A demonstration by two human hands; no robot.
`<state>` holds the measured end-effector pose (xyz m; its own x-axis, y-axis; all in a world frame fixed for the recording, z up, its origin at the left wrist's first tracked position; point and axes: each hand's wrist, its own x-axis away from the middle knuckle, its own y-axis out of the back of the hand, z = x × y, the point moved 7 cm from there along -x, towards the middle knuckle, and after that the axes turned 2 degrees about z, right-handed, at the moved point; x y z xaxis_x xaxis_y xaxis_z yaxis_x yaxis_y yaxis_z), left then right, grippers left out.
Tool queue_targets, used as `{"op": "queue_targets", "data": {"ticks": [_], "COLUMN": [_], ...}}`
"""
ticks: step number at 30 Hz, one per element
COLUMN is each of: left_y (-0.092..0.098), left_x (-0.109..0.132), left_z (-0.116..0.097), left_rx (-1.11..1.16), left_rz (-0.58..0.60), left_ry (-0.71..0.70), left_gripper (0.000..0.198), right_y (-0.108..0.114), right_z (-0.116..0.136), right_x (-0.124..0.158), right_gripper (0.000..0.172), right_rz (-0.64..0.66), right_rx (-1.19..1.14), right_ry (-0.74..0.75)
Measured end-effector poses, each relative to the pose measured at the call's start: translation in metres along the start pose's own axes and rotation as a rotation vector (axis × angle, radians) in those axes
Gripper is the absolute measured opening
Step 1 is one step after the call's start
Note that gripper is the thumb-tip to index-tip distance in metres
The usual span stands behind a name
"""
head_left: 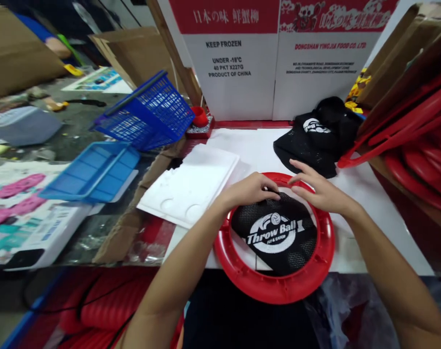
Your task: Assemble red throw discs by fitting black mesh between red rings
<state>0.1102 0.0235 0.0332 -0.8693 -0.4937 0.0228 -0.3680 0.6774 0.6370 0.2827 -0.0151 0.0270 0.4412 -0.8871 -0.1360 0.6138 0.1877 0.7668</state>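
Observation:
A red plastic ring lies at the table's front edge, its ribbed side up. Inside it rests a loose piece of black mesh fabric with a white "Throw Ball" print, bunched and not covering the whole opening. My left hand reaches over the ring's far left rim, its bent fingers closed on the upper edge of the mesh fabric. Over the far right rim is my right hand, fingers spread and holding nothing. Just beyond it lies a heap of similar black printed fabric.
Red rings are stacked at the right beside cardboard. A white foam sheet, a blue tray and a blue basket lie to the left. Printed white carton panels stand at the back, near a small red cup.

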Motion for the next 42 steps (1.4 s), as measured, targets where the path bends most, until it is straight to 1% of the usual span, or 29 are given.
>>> {"op": "queue_targets", "data": {"ticks": [2,3,5,7,8,10,12,14,17,19,21,22,23,24,25,26,27,28,29,30,31,32,34,35,36,38,39,40,42], "left_y": [0.001,0.002,0.008,0.021,0.031,0.053,0.07,0.082,0.1,0.11,0.115,0.113,0.108,0.099,0.086,0.069,0.051,0.033,0.016,0.003,-0.007,-0.014,-0.022,-0.024,-0.026,-0.026,-0.023,-0.02,-0.015], "left_x": [0.002,0.003,0.007,0.016,0.023,0.039,0.055,0.061,0.054,0.049,0.046,0.044,0.039,0.032,0.023,0.014,0.008,0.005,0.004,0.005,0.007,0.008,0.009,0.009,0.008,0.006,0.005,0.006,0.01], "left_z": [-0.001,-0.002,-0.001,0.002,0.006,0.02,0.038,0.052,0.065,0.071,0.073,0.07,0.064,0.054,0.042,0.028,0.014,0.002,-0.007,-0.012,-0.014,-0.012,-0.006,-0.004,-0.003,-0.006,-0.011,-0.016,-0.027], "left_rx": [-0.156,-0.247,-0.412,-0.525,-0.576,-0.681,-0.745,-0.742,-0.7,-0.697,-0.71,-0.733,-0.753,-0.756,-0.737,-0.692,-0.621,-0.539,-0.472,-0.437,-0.433,-0.454,-0.517,-0.528,-0.516,-0.441,-0.372,-0.273,0.018], "left_rz": [-0.08,-0.099,-0.115,-0.146,-0.185,-0.252,-0.25,-0.208,-0.217,-0.263,-0.326,-0.355,-0.369,-0.365,-0.337,-0.28,-0.198,-0.106,-0.024,0.036,0.069,0.072,0.039,0.031,0.034,0.027,0.019,0.018,0.055], "left_ry": [-0.021,-0.023,-0.007,0.032,0.086,0.296,0.563,0.757,0.887,0.955,1.024,1.023,0.97,0.862,0.704,0.515,0.328,0.173,0.064,0.002,-0.018,-0.007,0.056,0.086,0.103,0.094,0.068,0.036,-0.007], "left_gripper": [0.02,0.023,0.028,0.031,0.031,0.033,0.043,0.048,0.047,0.048,0.05,0.049,0.048,0.044,0.039,0.035,0.034,0.034,0.035,0.034,0.035,0.039,0.053,0.057,0.055,0.038,0.029,0.023,0.022], "right_y": [-0.011,-0.016,-0.023,-0.026,-0.027,-0.028,-0.031,-0.034,-0.037,-0.038,-0.035,-0.033,-0.031,-0.029,-0.026,-0.024,-0.021,-0.018,-0.015,-0.011,-0.008,-0.005,-0.001,-0.002,-0.003,-0.005,-0.004,-0.002,0.005], "right_z": [0.002,0.003,0.003,0.0,-0.002,-0.005,-0.004,-0.002,-0.001,-0.004,-0.008,-0.01,-0.011,-0.012,-0.013,-0.014,-0.015,-0.016,-0.017,-0.015,-0.012,-0.007,0.008,0.015,0.021,0.03,0.032,0.032,0.033], "right_x": [0.003,0.003,0.002,0.0,0.0,0.001,0.003,0.004,0.006,0.006,0.005,0.004,0.002,0.0,-0.001,-0.003,-0.003,-0.004,-0.003,-0.002,0.0,0.003,0.009,0.012,0.014,0.017,0.018,0.02,0.024], "right_gripper": [0.026,0.024,0.023,0.024,0.025,0.028,0.027,0.023,0.017,0.019,0.02,0.021,0.021,0.02,0.02,0.02,0.02,0.02,0.019,0.019,0.019,0.018,0.017,0.016,0.016,0.015,0.015,0.012,0.008], "right_rz": [0.094,0.114,0.107,0.099,0.106,0.133,0.16,0.165,0.156,0.172,0.191,0.205,0.223,0.246,0.27,0.295,0.315,0.32,0.311,0.289,0.257,0.225,0.188,0.194,0.208,0.24,0.231,0.204,0.121], "right_rx": [0.012,0.028,0.052,0.056,0.05,0.034,0.039,0.067,0.086,0.068,0.028,0.001,-0.032,-0.072,-0.114,-0.155,-0.192,-0.225,-0.247,-0.252,-0.241,-0.214,-0.138,-0.11,-0.099,-0.125,-0.157,-0.203,-0.344], "right_ry": [0.023,0.043,0.081,0.081,0.064,0.023,0.014,0.043,0.076,0.07,0.063,0.067,0.079,0.094,0.109,0.12,0.122,0.116,0.108,0.107,0.115,0.13,0.165,0.166,0.153,0.1,0.068,0.036,-0.014]}}
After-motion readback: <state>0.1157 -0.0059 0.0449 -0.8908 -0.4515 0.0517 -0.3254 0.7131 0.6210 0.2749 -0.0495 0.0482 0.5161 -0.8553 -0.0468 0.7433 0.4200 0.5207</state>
